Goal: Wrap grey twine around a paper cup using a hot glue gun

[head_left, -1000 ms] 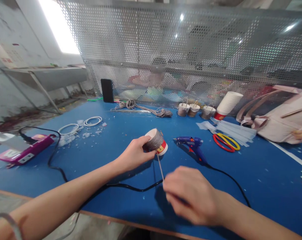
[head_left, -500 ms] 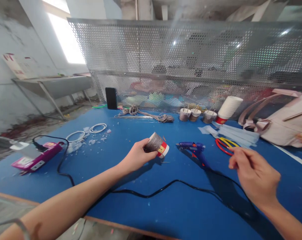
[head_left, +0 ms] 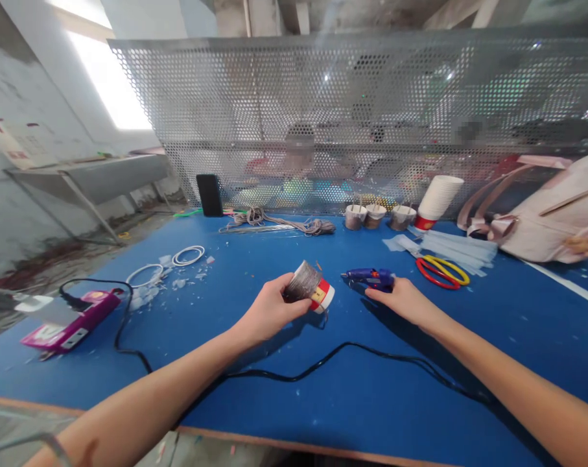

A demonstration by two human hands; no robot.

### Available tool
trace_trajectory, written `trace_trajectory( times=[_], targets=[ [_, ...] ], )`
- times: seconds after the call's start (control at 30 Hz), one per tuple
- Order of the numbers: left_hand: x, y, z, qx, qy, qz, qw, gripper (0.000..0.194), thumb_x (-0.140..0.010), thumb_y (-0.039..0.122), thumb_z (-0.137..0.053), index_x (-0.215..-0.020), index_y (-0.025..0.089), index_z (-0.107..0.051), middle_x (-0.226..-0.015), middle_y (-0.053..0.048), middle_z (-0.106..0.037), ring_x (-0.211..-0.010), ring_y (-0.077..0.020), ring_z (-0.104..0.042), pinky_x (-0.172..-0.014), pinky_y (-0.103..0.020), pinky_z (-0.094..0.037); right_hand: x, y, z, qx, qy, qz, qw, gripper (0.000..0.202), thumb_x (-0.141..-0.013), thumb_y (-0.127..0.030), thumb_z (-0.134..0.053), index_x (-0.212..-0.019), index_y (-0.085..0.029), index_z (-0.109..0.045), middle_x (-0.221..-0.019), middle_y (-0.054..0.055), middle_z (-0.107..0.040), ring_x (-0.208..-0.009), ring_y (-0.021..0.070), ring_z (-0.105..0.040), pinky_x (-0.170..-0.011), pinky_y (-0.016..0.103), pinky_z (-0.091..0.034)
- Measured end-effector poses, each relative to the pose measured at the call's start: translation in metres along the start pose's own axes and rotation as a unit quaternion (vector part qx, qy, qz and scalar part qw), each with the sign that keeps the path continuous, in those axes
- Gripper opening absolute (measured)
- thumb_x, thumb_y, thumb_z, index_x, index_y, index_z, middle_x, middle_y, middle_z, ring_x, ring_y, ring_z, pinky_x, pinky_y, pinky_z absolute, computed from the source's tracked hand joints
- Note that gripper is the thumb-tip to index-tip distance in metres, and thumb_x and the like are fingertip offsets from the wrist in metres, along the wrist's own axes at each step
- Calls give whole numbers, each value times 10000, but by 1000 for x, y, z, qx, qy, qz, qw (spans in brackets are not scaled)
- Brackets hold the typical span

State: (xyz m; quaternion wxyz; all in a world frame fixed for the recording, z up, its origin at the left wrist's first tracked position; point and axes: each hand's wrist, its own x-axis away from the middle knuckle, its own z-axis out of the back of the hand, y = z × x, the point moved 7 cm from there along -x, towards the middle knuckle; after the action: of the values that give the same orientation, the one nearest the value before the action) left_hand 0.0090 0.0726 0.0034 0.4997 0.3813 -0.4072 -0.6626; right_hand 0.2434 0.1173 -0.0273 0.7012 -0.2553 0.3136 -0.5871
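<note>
A paper cup [head_left: 307, 280], tilted and partly wound with grey cord, is held by my left hand [head_left: 273, 303]. Its red and white end points to the lower right, and a loose bit of cord hangs beneath. My right hand [head_left: 404, 299] is wrapped round the handle of a blue hot glue gun [head_left: 369, 277], whose nozzle faces left toward the cup. The handle is mostly hidden by the fingers. Scissors with red and yellow handles [head_left: 442, 271] lie just right of that hand, close to strips of pale film [head_left: 461, 248].
A black cable [head_left: 294, 377] crosses the front of the blue table [head_left: 274, 415]. A purple power strip [head_left: 74, 321] is at left. Along the perforated screen [head_left: 225, 123] stand a phone [head_left: 209, 194], cord bundles [head_left: 284, 222], small wrapped cups [head_left: 354, 217], stacked paper cups [head_left: 439, 198] and a pink bag [head_left: 556, 211].
My right hand has moved left from beside the scissors and closed on the glue gun's handle. The cup stays in my left hand. The whole view has shifted slightly.
</note>
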Motion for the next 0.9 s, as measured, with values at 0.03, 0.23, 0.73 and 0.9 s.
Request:
trace_trajectory(
  times=[0.03,0.23,0.73,0.9],
  targets=[
    [0,0,0,-10,1,-4,1000,168,-666,202,-587,-824,145,-588,-711,6,-576,-635,-118,-512,-597,-241,-414,-1,-1,-1,-10,0,1,1000,217,-706,-343,-609,-755,-150,-696,-563,0,-652,-510,155,-558,-499,272,-440],
    [2,3,4,-131,45,-42,990,114,-697,219,-571,-778,139,-579,-696,3,-571,-642,-124,-495,-611,-245,-415,29,-33,7,-79,27,46,995,246,-777,-380,-548,-643,-185,-614,-558,17,-651,-549,161,-603,-544,265,-475],
    [4,2,3,-166,93,-27,981,107,-691,261,-577,-689,166,-527,-610,47,-518,-573,-99,-439,-544,-204,-359,74,-80,-13,3,21,261,965,175,-882,-345,-501,-807,-194,-546,-644,9,-631,-498,111,-540,-493,219,-407],
    [4,2,2,-165,89,-30,982,108,-693,258,-575,-707,163,-525,-624,43,-517,-586,-102,-438,-561,-213,-359,77,-83,-14,31,44,291,955,183,-884,-334,-498,-791,-182,-542,-613,4,-613,-473,105,-520,-474,217,-381]
  ],
)
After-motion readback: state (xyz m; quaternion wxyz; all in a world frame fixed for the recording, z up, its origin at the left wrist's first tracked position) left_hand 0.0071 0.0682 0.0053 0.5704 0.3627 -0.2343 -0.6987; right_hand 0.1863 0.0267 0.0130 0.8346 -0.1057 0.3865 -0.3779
